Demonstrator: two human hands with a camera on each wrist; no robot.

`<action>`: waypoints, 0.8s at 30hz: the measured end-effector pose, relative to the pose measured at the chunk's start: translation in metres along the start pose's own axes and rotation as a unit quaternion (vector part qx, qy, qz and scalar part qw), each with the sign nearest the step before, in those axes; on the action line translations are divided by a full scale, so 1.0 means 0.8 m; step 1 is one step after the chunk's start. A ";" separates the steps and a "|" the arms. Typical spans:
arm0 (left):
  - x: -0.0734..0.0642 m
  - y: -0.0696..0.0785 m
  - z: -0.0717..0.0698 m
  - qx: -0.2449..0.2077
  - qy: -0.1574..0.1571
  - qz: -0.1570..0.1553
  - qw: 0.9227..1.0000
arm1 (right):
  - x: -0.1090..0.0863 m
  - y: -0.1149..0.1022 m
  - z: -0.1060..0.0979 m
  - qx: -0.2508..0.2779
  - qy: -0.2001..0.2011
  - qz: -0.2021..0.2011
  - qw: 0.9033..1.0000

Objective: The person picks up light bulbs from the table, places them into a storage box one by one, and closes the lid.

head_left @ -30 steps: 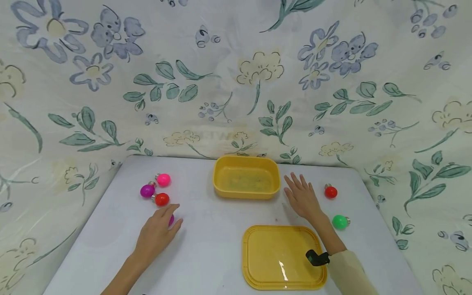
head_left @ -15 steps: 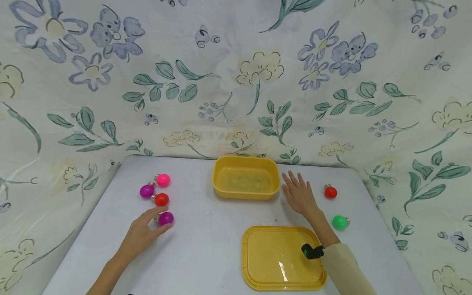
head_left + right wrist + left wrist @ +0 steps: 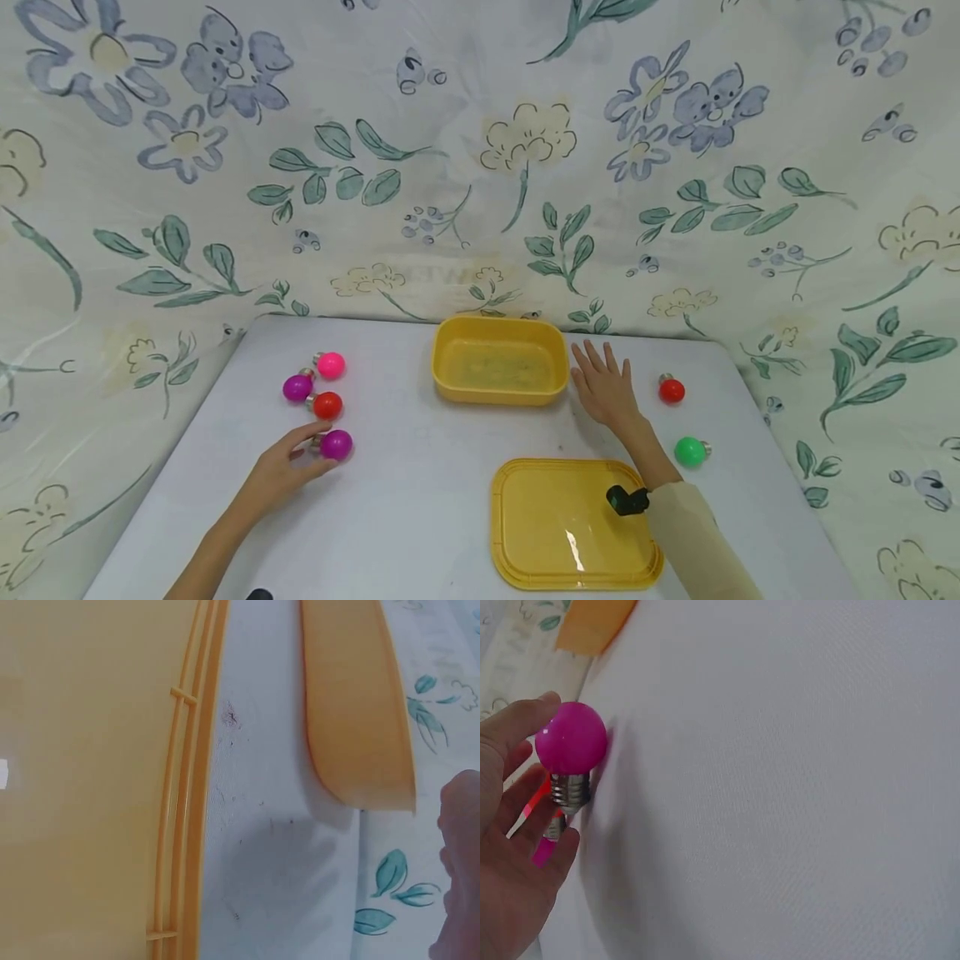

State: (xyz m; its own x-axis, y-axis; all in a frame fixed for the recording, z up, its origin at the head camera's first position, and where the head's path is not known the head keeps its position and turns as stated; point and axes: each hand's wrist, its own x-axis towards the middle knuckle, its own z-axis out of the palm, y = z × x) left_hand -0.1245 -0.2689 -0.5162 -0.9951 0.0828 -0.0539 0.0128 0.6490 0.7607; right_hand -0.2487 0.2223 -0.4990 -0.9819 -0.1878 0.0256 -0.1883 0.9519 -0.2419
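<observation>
A purple light bulb (image 3: 336,445) with a silver screw base lies on the white table. My left hand (image 3: 273,471) is around its base end, fingers and thumb spread loosely on either side. In the left wrist view the thumb is close to the purple globe and the fingers are near the metal base; firm contact cannot be made out. My right hand (image 3: 606,387) is held with straight, spread fingers beside the yellow bin (image 3: 501,396) and holds nothing. At the right wrist view's edge, only part of that hand shows.
Beyond the left hand lie a red bulb (image 3: 327,406), another purple bulb (image 3: 297,387) and a pink bulb (image 3: 331,365). On the right are a red bulb (image 3: 672,391) and a green bulb (image 3: 690,452). A yellow lid (image 3: 570,525) lies in front, under the right forearm.
My left hand has drawn back to the left, uncovering the nearest purple bulb, which stays in place. My right hand has shifted slightly up and left, its fingers still spread.
</observation>
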 end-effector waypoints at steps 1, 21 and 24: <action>0.000 -0.001 0.000 -0.001 -0.001 -0.001 1.000 | 0.001 0.000 0.000 -0.004 0.000 -0.001 1.000; 0.007 -0.013 0.006 0.025 0.014 0.027 0.999 | 0.032 -0.003 0.004 -0.032 -0.041 0.009 0.999; 0.009 -0.012 0.007 0.031 0.019 0.029 0.999 | 0.036 -0.003 0.005 -0.036 -0.048 0.012 0.998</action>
State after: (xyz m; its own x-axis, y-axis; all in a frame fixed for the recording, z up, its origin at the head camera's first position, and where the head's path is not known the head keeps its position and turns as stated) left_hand -0.1309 -0.2705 -0.5275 -0.9955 0.0935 0.0143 0.0752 0.6904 0.7195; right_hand -0.2759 0.2132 -0.5018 -0.9802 -0.1838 -0.0740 -0.1692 0.9708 -0.1702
